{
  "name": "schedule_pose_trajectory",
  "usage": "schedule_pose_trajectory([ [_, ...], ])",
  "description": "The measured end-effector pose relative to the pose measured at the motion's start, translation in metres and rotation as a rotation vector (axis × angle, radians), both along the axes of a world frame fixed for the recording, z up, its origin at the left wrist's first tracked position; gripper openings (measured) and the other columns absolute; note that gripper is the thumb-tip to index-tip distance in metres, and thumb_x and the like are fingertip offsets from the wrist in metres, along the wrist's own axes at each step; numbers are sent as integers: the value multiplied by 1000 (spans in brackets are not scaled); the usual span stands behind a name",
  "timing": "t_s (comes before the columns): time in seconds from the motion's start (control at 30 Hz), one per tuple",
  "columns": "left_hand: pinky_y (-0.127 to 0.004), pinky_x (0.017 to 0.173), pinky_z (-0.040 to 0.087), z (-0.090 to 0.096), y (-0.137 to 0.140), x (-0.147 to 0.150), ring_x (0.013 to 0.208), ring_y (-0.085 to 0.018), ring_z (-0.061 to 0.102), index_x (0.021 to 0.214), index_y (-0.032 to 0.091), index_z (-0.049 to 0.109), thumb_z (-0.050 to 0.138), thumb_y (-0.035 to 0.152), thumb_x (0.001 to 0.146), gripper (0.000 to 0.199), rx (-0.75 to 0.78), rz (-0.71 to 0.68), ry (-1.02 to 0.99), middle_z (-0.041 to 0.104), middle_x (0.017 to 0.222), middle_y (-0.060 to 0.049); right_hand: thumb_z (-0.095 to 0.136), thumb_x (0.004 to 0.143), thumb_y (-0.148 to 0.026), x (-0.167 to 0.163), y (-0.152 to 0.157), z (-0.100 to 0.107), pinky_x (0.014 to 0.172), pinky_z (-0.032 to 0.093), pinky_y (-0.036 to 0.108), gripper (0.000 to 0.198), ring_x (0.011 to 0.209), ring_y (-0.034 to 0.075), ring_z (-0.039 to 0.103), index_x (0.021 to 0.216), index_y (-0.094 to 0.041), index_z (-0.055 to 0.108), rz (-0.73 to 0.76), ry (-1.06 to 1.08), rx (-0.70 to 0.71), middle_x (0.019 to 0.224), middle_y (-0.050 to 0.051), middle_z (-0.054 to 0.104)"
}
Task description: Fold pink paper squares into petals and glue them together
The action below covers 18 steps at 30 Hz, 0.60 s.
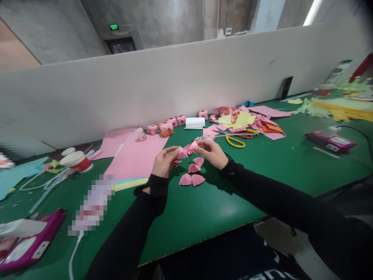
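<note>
My left hand (164, 160) pinches a folded pink paper piece (182, 153) between thumb and fingers. Close beside it, my right hand (214, 153) grips another folded pink paper piece (193, 146). The two pieces are held near each other; I cannot tell whether they touch. Just below the hands, several more pink folded pieces (198, 180) lie on the green table (221, 210), shaped like small petals or cones. Part of a pink folded piece shows behind the fingers.
Yellow-handled scissors (235, 142) lie right of my hands, by a heap of pink and yellow paper scraps (241, 118). Pink paper sheets (136, 155), a small bottle (140, 133) and finished pink paper cubes (152, 129) are behind. A paper cup (77, 161) lies left. Purple power strips (330, 142) flank the table.
</note>
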<state>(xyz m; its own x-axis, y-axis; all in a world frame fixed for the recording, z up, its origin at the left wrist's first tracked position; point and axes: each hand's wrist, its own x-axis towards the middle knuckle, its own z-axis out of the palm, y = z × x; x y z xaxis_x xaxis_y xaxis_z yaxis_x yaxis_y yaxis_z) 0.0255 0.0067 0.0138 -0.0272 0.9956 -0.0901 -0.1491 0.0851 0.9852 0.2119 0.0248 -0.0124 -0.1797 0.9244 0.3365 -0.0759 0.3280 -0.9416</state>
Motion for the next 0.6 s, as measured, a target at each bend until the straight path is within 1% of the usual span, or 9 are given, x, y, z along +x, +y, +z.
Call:
schedule_pose_trajectory([
  [0.07, -22, 55, 51, 0, 0, 0, 58, -9, 60, 92, 12, 62, 77, 29, 61, 38, 4, 8, -15, 66, 72, -2, 65, 75, -45, 1, 1, 0, 73, 50, 32, 36, 75, 15, 61, 97, -16, 65, -17, -23, 17, 86, 6, 68],
  [0.17, -23, 55, 52, -1, -1, 2, 58, -10, 60, 93, 12, 62, 76, 28, 63, 37, 1, -8, -10, 67, 73, -3, 64, 76, -44, 1, -2, 1, 73, 50, 33, 38, 75, 16, 60, 101, -16, 66, -63, -102, 83, 91, 7, 68],
  [0.33, -25, 59, 54, 0, -5, 6, 59, -11, 62, 95, 13, 61, 76, 26, 63, 38, 17, -33, -2, 66, 68, -1, 68, 74, -43, -2, -10, 1, 68, 49, 30, 41, 72, 15, 58, 108, -19, 67, -98, -302, 296, 89, 6, 66],
  [0.43, -24, 60, 54, 2, -8, 8, 59, -11, 62, 95, 13, 61, 76, 26, 63, 38, 6, -54, -21, 65, 67, 0, 67, 75, -44, -2, -11, -1, 67, 49, 29, 42, 76, 17, 57, 110, -21, 67, -115, -364, 394, 88, 6, 64],
  [0.53, -25, 60, 54, 4, -9, 10, 57, -11, 63, 95, 14, 60, 75, 27, 63, 38, -13, -79, -40, 64, 64, 1, 66, 76, -43, -2, -10, -3, 70, 49, 30, 41, 82, 18, 57, 113, -23, 66, -148, -390, 443, 90, 6, 63],
  [0.6, -25, 60, 54, 5, -9, 10, 56, -11, 63, 94, 15, 60, 75, 27, 63, 37, -21, -86, -59, 63, 64, 2, 66, 77, -42, -2, -9, -4, 71, 49, 30, 41, 82, 17, 56, 115, -25, 65, -154, -395, 454, 92, 6, 61],
])
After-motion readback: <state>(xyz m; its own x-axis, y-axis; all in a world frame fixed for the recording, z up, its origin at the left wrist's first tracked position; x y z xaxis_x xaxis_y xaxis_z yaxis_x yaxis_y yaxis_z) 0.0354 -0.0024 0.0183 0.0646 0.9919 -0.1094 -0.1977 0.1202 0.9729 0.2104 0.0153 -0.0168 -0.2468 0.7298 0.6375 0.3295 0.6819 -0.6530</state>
